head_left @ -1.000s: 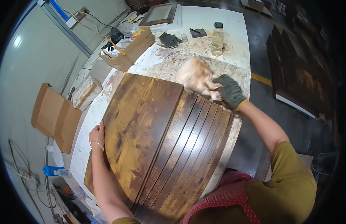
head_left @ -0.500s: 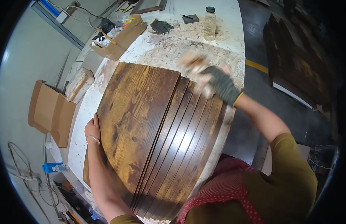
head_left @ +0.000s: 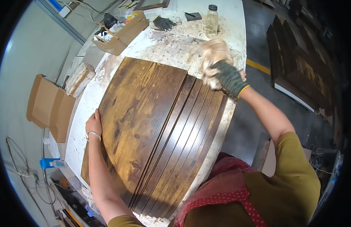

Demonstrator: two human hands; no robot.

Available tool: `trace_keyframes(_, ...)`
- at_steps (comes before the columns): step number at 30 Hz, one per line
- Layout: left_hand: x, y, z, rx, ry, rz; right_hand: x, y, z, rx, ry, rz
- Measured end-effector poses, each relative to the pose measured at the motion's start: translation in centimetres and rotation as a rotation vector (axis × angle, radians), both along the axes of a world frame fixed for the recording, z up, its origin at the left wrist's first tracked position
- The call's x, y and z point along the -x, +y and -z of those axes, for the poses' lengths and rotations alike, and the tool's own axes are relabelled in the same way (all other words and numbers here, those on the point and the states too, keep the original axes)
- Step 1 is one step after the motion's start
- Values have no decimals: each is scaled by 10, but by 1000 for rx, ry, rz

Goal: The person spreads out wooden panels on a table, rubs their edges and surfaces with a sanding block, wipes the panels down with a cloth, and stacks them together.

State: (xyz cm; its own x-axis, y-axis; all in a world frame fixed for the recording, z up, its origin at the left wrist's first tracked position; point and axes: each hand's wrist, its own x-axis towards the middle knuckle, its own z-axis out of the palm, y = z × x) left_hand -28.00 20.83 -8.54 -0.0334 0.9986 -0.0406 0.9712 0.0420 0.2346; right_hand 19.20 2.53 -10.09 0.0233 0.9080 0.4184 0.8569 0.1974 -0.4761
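A fanned stack of dark brown wood-grain boards (head_left: pixel 141 109) lies on the white table, each edge stepped out to the right from under the one above. My bare left hand (head_left: pixel 94 124), with a bracelet at the wrist, holds the top board's left edge. Beyond the stack's far right corner, my right hand (head_left: pixel 231 79) wears a dark grey-green glove with a yellow cuff. It is closed on a crumpled pale pinkish rag (head_left: pixel 214 53), slightly blurred, which hangs over the far ends of the lower boards.
Toward the back stand a clear bottle (head_left: pixel 212 22) with a dark lid, a spare glove (head_left: pixel 164 23) and a cardboard box (head_left: pixel 124 34) of odds and ends. An opened carton (head_left: pixel 50 106) sits at left. Dark panels (head_left: pixel 296 64) stand on the floor at right.
My right hand and the rag have shifted slightly right, and the rag now spreads farther toward the bottle. My left hand keeps its place on the board edge. The whole view has tilted a little.
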Motion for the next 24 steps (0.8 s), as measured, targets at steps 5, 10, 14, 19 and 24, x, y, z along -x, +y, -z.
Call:
trace_keyframes(5, 27, -5, 7, -132, -279, 153, 83, -16, -11, -366, 279, -661)
trace_keyframes(10, 121, -40, 4, -299, -104, 252, 64, -27, 46, -11, -115, -452)
trace_keyframes(14, 151, -112, -2, -221, 196, 240, 8, -19, -6, 114, 145, 118)
trace_keyframes(19, 156, -157, 18, -137, 196, 136, 116, -44, 38, -138, -515, -268)
trace_keyframes(24, 157, -161, 19, -111, 234, 101, 312, -133, 31, -45, -44, -714)
